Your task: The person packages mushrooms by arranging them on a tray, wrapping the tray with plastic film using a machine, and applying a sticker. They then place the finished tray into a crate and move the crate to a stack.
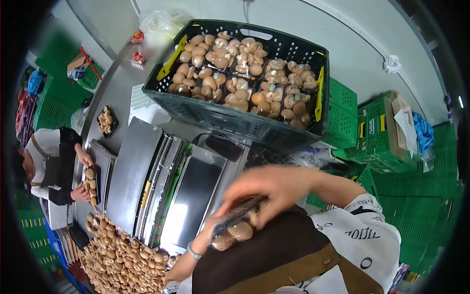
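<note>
A film-wrapped black tray of mushrooms (237, 232) is held tilted in front of my apron, between my two hands. My left hand (209, 229), with a band at the wrist, grips its left side; part of that hand is hidden behind the tray. Over the top and right side curls my right hand (271, 188), smeared by motion, with its thumb and fingers around the pack. Just left of my hands stands a wrapping machine (166, 183) with a flat metal plate and a dark plate.
A black crate (235, 117) of packed mushroom trays stands ahead. Loose mushrooms (122, 259) are heaped at lower left. Across the counter, a co-worker's hands (83, 176) hold another mushroom tray (90, 183). An open mushroom tray (106, 121) sits nearby. Green crates (377, 132) stand right.
</note>
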Available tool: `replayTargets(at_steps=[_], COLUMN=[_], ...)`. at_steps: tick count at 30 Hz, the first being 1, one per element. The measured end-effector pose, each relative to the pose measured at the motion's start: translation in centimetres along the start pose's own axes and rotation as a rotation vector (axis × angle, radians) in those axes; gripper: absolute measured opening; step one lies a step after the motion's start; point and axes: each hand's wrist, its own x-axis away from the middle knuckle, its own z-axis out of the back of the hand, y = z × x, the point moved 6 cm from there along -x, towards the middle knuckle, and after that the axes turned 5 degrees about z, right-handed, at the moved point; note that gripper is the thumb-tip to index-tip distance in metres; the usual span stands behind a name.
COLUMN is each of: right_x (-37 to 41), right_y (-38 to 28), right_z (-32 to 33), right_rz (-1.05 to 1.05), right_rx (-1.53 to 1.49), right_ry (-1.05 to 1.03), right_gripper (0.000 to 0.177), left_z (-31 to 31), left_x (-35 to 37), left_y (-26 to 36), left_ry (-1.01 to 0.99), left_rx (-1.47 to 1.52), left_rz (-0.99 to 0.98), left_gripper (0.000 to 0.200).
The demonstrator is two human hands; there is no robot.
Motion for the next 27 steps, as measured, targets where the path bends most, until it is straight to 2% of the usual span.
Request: replayTargets(at_steps=[1, 3, 4, 5, 6, 7, 8, 9, 11, 13, 16, 18, 19, 21, 22, 24, 25, 26, 27], right_x=[-0.9, -1.3, -1.0, -0.3, 1.2, 3.1, 4.3, 6.8, 11.4, 14.9, 16.0, 14.7, 13.2, 13.2, 12.4, 14.6, 16.2, 15.4, 14.7], right_y=[-1.5, -0.3, 0.9, 2.4, 4.6, 5.8, 5.1, 7.3, 10.8, 16.1, 21.3, 20.5, 20.3, 21.8, 21.8, 23.8, 24.5, 23.1, 21.9], right_z=[-1.9, -1.6, 0.8, 4.0, 8.2, 12.2, 15.8, 20.3, 27.6, 32.7, 36.4, 35.8, 35.3, 35.4, 35.0, 36.3, 37.5, 37.4, 37.4], right_rz=[-0.214, -0.199, -0.269, -0.339, -0.232, -0.117, -0.277, -0.448, -0.413, -0.481, -0.768, -0.917, -0.962, -0.962, -0.977, -1.074, -1.103, -1.113, -1.095], right_rx=[0.04, 0.238, 0.201, 0.162, 0.348, 0.531, -0.108, -0.082, 0.101, 0.243, 0.679, 1.075, 1.271, 1.644, 1.658, 1.341, 1.28, 1.231, 1.265], right_ry=[-0.228, -0.129, 0.014, 0.157, 0.419, 0.676, 0.953, 1.199, 1.508, 1.627, 1.477, 1.347, 1.247, 0.842, 0.645, 0.671, 0.808, 0.891, 0.86], right_gripper=[0.07, 0.073, 0.073, 0.074, 0.076, 0.077, 0.078, 0.079, 0.078, 0.08, 0.073, 0.06, 0.055, 0.037, 0.036, 0.058, 0.065, 0.069, 0.067], left_z=[0.7, 4.0, 6.6, 8.7, 9.3, 6.9, 7.1, 7.6, 9.0, 10.5, 11.6, 11.8, 12.0, 13.2, 14.0, 15.8, 16.9, 18.2, 18.8], left_x=[-0.3, -1.4, -1.8, -2.1, -2.6, -3.6, -3.6, -3.4, -3.3, -3.4, -3.3, -2.9, -2.3, -1.0, -0.1, 2.3, 3.8, 6.0, 9.2], left_y=[-0.1, -1.3, -2.5, -2.9, -2.0, 1.3, 2.5, 3.4, 4.4, 4.7, 4.7, 4.9, 4.9, 4.9, 5.0, 5.7, 6.2, 6.8, 8.3], left_ry=[0.038, 0.196, 0.303, 0.399, 0.46, 0.476, 0.499, 0.524, 0.581, 0.617, 0.644, 0.656, 0.679, 0.735, 0.752, 0.794, 0.814, 0.867, 1.003], left_rx=[-0.052, -0.319, -0.499, -0.536, -0.435, -0.205, -0.202, -0.198, -0.092, -0.06, -0.065, -0.072, -0.065, -0.138, -0.149, -0.197, -0.235, -0.255, -0.271], left_rz=[0.004, 0.035, 0.089, 0.095, 0.068, -0.203, -0.233, -0.259, -0.282, -0.274, -0.252, -0.237, -0.24, -0.243, -0.266, -0.327, -0.358, -0.401, -0.444], left_gripper=[0.047, 0.044, 0.043, 0.042, 0.04, 0.02, 0.016, 0.012, 0.01, 0.009, 0.009, 0.009, 0.009, 0.008, 0.007, 0.008, 0.008, 0.01, 0.011])
